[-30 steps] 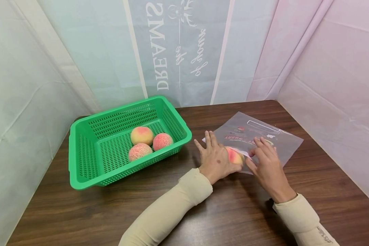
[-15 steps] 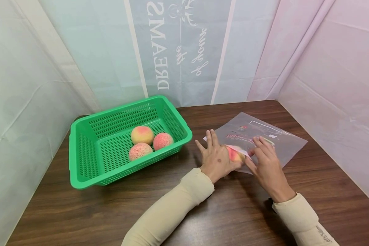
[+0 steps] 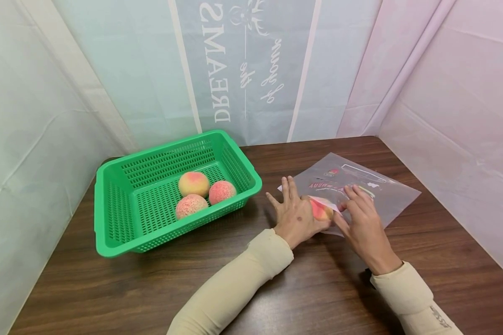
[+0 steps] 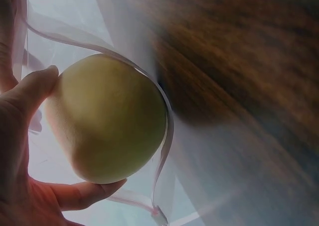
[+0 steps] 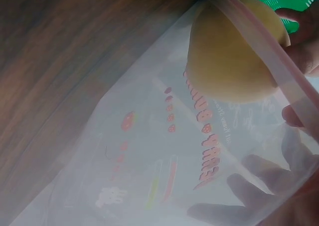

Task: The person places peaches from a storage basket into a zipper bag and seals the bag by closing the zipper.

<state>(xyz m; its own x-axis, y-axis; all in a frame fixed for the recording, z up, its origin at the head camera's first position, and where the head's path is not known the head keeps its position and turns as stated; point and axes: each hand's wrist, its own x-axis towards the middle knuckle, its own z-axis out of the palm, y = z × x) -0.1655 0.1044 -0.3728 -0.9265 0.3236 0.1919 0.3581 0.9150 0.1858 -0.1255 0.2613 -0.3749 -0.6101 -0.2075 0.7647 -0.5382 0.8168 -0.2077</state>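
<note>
My left hand (image 3: pixel 295 216) grips a red and yellow peach (image 3: pixel 322 211) from its left side at the bag's mouth. In the left wrist view, thumb and a finger press opposite sides of the peach (image 4: pixel 102 119). A translucent zip bag (image 3: pixel 394 200) with printed lettering lies flat on the table, its opening toward the peach. My right hand (image 3: pixel 362 228) pinches the lifted upper edge of that opening. From the right wrist, the peach (image 5: pixel 227 56) shows partly inside the bag (image 5: pixel 134 151), behind its pinkish zip strip. Several right fingers show through the film.
A green perforated basket (image 3: pixel 109 204) stands to the left on the brown wooden table (image 3: pixel 117 288). It holds three peaches, one of them a yellow peach (image 3: pixel 194 185). Fabric-covered walls (image 3: pixel 457 111) enclose the table at the back and both sides.
The bag has shifted slightly right, and the peach sits a little farther under its lifted edge. My left hand has edged right with it; my right hand stays nearly in place.
</note>
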